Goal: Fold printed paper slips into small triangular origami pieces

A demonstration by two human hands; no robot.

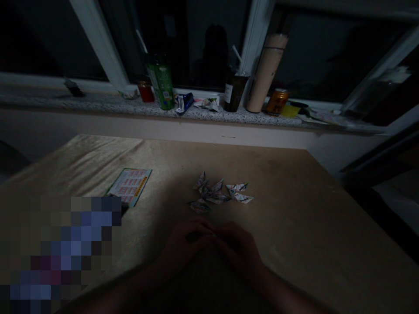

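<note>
In dim light my left hand point(185, 244) and my right hand point(238, 248) meet near the front of a tan table point(294, 218). Their fingertips are pinched together on something small between them, too dark to name. Just beyond the hands lies a cluster of several small folded paper pieces point(218, 194) with printed colours. A printed paper sheet point(130, 186) lies flat to the left of the hands.
A stone window sill point(98, 102) runs behind the table, carrying a green can point(161, 83), a small red jar point(145, 91), a dark bottle point(234, 91), a tall beige cup point(266, 74), an orange can point(276, 101) and wrappers. Dark window panes rise above.
</note>
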